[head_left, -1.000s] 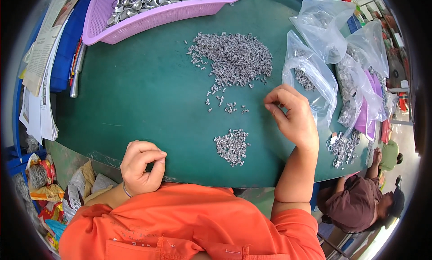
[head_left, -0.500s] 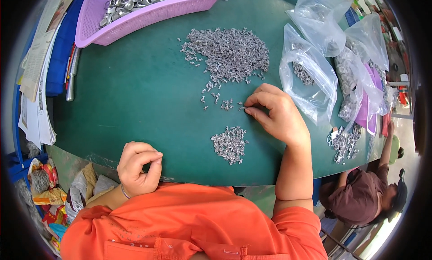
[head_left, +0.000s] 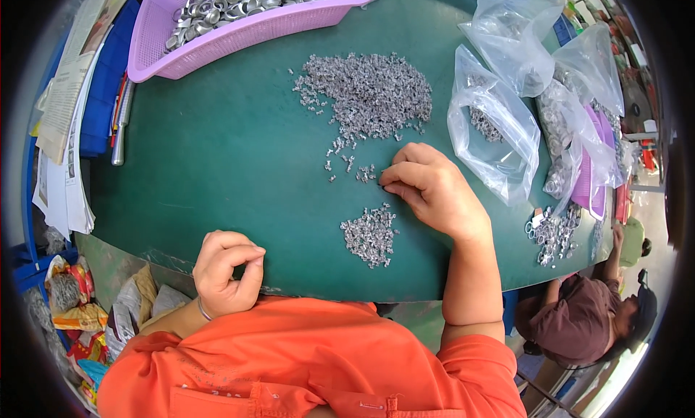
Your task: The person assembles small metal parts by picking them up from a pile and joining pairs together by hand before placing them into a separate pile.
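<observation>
On the green tabletop point(head_left: 195, 150) lies a large pile of tiny grey metal parts point(head_left: 376, 92), with stragglers trailing from its near side. My right hand point(head_left: 434, 190) reaches in below that pile, thumb and forefinger pinched together on the table. Its fingertips are just right of a little cluster of the same parts point(head_left: 365, 173); whatever they hold is too small to make out. Nearer to me is a smaller heap of parts point(head_left: 369, 235). My left hand point(head_left: 228, 269) rests by the table's near edge, fingers curled and thumb against forefinger, with any contents hidden.
A purple basket point(head_left: 239, 28) of metal rings stands at the far left. Clear plastic bags point(head_left: 507, 154) and a cluster of small metal pieces point(head_left: 554, 233) lie on the right. Papers point(head_left: 69, 128) and pens line the left edge. Another person point(head_left: 579, 320) sits at the right.
My right hand has shifted slightly left and nearer to me. The few parts beside its fingertips no longer show. My left hand stays curled in nearly the same place.
</observation>
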A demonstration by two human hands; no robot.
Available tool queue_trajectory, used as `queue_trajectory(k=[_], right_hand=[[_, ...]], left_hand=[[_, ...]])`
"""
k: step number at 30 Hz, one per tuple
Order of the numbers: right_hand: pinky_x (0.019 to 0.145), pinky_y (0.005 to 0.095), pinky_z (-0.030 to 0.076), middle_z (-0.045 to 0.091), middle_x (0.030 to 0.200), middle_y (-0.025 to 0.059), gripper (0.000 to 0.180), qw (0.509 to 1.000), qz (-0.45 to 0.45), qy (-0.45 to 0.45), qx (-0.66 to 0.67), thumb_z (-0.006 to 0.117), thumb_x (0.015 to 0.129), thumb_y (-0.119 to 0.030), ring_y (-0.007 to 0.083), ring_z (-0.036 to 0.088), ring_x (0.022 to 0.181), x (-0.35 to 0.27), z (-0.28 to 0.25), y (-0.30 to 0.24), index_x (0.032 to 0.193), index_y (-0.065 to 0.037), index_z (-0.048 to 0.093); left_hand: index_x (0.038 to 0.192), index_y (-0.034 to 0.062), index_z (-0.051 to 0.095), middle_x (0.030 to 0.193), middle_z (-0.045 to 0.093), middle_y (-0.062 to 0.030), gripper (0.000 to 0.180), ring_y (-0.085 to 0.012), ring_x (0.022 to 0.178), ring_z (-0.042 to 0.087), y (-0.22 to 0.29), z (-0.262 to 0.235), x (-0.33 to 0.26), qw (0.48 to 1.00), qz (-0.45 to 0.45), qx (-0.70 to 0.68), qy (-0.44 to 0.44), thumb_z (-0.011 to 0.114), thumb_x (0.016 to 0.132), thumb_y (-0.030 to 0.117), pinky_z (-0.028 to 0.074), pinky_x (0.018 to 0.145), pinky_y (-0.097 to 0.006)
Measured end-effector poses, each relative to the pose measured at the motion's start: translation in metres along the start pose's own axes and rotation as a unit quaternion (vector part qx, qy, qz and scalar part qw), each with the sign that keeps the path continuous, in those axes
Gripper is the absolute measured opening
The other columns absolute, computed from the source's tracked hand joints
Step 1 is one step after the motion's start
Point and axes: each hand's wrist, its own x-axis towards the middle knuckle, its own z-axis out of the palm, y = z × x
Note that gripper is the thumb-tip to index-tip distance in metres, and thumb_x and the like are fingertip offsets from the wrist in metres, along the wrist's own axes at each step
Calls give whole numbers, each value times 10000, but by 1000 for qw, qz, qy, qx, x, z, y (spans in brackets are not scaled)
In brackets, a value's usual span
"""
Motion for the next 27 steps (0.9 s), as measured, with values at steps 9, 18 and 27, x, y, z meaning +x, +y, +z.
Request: queue_trajectory(k=[9, 18, 27], right_hand=[[745, 403, 525, 637, 862, 130, 109, 997, 49, -25, 61, 737, 824, -13, 345, 639, 859, -2, -2, 1, 925, -4, 698], [744, 384, 522, 645, 912, 113, 166, 996, 22, -22, 83, 727, 819, 19, 304, 648, 862, 0, -1, 2, 980, -23, 734], [737, 426, 516, 613, 874, 111, 142, 1000, 20, -6, 23, 749, 783, -7, 328, 622, 855, 1, 10, 4, 908, -31, 685]], left_hand=[[919, 58, 696, 895, 666, -80, 220, -232, 755, 623, -1, 3, 0, 1000, -3, -1, 17, 745, 763, -90, 495, 645, -319], [916, 54, 700, 893, 669, -79, 206, -230, 752, 621, -1, 3, 2, 1000, -10, -12, 15, 739, 772, -89, 496, 639, -320], [917, 37, 689, 904, 657, -96, 175, -213, 752, 618, 0, 1, 3, 1000, -17, -15, 1, 727, 801, -89, 497, 648, -311]])
